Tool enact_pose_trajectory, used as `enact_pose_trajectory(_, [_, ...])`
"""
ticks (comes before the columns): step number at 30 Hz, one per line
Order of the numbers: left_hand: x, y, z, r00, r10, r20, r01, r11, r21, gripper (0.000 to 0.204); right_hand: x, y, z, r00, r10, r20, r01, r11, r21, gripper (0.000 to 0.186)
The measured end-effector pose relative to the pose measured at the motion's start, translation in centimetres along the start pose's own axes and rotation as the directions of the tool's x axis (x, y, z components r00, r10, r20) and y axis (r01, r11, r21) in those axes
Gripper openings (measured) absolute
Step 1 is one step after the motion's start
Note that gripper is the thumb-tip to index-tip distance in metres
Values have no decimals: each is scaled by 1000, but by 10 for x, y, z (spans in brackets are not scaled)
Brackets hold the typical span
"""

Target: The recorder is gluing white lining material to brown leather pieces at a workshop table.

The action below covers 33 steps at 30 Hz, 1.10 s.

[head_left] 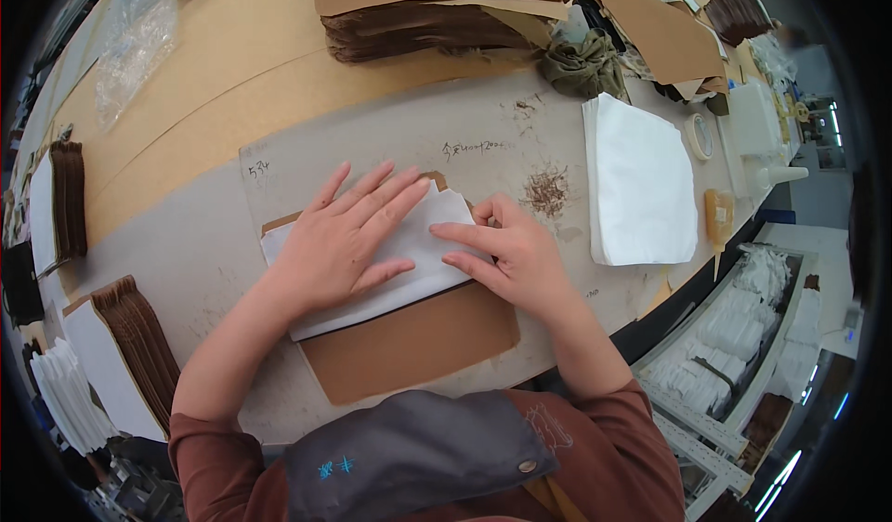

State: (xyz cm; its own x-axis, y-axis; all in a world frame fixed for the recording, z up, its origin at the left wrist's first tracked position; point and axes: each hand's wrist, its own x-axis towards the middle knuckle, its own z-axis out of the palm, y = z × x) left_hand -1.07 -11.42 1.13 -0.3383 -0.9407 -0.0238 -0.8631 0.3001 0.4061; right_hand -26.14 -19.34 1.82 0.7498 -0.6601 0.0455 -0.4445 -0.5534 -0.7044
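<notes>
We see a big tan and grey work table (186, 234) with piles of brown card on it, and a stack of white square sheets (639, 180) on the right. In the middle, near us, lies a thin white folded paper sheet (423, 243) on a flat brown card piece (418, 345); we think it is light, soft, easy to crease, and best held by its edges. Our left hand (344, 239) lies flat on it, fingers spread, and our right hand (511, 253) presses its right edge with fingertips, gripping nothing.
</notes>
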Motion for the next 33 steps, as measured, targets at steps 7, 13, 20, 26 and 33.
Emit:
enact_pose_trajectory(7, [18, 5, 0, 986, 51, -160, -63, 995, -72, 27, -1, 5, -2, 969, -240, -65, 232, 966, -115, 37])
enact_pose_trajectory(13, [2, 29, -11, 975, 42, -220, -65, 993, -98, 18, 0, -10, -10, 955, 70, -288, 69, 892, 446, 67])
enact_pose_trajectory(20, [-30, 35, -34, 970, -146, -192, 99, 968, -232, 29, -1, -14, -6, 986, -125, -110, 152, 946, 287, 27])
enact_pose_trajectory(26, [-101, 15, -48, 897, -430, -102, 340, 820, -460, 30, -14, -7, -11, 979, -137, -154, 192, 878, 439, 28])
enact_pose_trajectory(33, [-169, 58, 11, 811, -261, -523, 200, 965, -171, 31, -43, -16, -9, 955, -282, -88, 296, 913, 281, 32])
